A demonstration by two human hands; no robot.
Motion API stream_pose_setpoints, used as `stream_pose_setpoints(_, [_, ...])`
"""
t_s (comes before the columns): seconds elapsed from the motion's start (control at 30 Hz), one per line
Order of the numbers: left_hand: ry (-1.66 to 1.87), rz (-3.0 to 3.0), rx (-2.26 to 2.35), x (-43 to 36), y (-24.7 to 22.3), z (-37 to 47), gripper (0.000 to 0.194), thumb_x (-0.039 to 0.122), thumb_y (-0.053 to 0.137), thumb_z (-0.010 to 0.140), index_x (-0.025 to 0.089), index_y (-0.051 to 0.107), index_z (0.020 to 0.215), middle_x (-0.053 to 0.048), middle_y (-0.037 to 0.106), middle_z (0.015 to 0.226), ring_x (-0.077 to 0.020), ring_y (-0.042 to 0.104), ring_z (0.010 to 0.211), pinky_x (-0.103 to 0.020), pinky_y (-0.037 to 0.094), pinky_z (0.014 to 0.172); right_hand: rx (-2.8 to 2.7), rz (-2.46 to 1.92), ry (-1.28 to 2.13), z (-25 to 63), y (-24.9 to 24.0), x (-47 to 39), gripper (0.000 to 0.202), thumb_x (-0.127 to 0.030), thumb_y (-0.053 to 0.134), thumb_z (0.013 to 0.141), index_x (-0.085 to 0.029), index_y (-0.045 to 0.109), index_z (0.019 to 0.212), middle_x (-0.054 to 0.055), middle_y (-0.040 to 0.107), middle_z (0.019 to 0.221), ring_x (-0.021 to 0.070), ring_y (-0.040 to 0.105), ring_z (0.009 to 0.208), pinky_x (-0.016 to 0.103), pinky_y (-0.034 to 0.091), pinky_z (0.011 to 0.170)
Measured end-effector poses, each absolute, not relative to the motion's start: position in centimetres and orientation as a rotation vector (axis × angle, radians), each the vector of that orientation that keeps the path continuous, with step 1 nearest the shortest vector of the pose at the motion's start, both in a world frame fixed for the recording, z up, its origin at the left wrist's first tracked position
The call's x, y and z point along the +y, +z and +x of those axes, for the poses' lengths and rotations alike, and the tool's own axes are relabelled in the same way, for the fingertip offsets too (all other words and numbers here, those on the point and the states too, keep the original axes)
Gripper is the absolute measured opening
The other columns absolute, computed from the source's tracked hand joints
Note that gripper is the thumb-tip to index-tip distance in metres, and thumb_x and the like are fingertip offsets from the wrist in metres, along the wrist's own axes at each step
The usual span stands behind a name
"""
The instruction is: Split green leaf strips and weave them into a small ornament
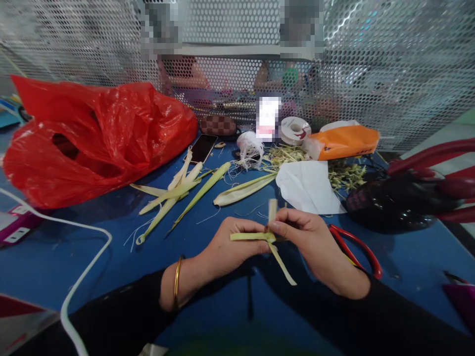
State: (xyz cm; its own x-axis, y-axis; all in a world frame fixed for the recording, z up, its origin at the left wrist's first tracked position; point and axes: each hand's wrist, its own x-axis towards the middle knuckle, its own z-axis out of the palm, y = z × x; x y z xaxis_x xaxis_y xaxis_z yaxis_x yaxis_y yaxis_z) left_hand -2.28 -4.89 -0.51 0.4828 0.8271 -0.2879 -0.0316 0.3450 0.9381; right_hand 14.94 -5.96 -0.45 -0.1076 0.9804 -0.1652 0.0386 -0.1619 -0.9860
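Note:
Pale green leaf strips, crossed and folded together at the middle, are held between my two hands. One end points left, one stands upright, and one hangs down to the right. My left hand is closed on the crossing from the left, thumb below and fingers behind. From the right, my right hand pinches the strips near the upright end with thumb and index finger. Just beyond my hands, a long husk leaf lies on the blue table, and more husk leaves lie in a loose pile to its left.
A red plastic bag fills the back left. Behind the husks are a phone, white thread, a ribbon spool and an orange tissue pack. Red-handled scissors lie by my right wrist. A white cable crosses the left.

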Motion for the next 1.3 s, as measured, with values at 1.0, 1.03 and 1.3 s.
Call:
stream_pose_setpoints(1.0, [0.784, 1.043, 0.984, -4.7, -0.4, -2.2, 0.020, 0.024, 0.083, 0.059, 0.014, 0.072, 0.073, 0.000, 0.067, 0.069, -0.0094, 0.054, 0.063, -0.021, 0.042, 0.062, -1.461, -1.379, 1.224, 15.3, -0.2, -5.8, 0.025, -0.039, 0.062, 0.081, -0.018, 0.062, 0.069, -0.001, 0.057, 0.065, 0.0133, 0.047, 0.063, 0.026, 0.040, 0.060])
stream_pose_setpoints(1.03, [0.787, 1.057, 0.981, -4.7, -0.3, -2.3, 0.020, 0.025, 0.083, 0.060, 0.014, 0.071, 0.071, 0.000, 0.065, 0.068, -0.0090, 0.053, 0.061, -0.021, 0.041, 0.060, -1.492, -1.408, 1.174, 15.3, -0.1, -5.8, 0.025, -0.038, 0.062, 0.081, -0.018, 0.060, 0.066, -0.001, 0.054, 0.062, 0.0130, 0.046, 0.061, 0.026, 0.038, 0.058])
stream_pose_setpoints(1.3, [0.748, 1.022, 0.900, -4.6, -1.1, -2.3, 0.027, 0.025, 0.087, 0.053, 0.013, 0.066, 0.064, 0.002, 0.062, 0.065, -0.0072, 0.051, 0.058, -0.020, 0.040, 0.059, -1.553, -1.495, 0.996, 15.2, 0.0, -6.1, 0.026, -0.034, 0.057, 0.082, -0.019, 0.053, 0.061, -0.002, 0.049, 0.058, 0.0135, 0.044, 0.059, 0.026, 0.037, 0.056])
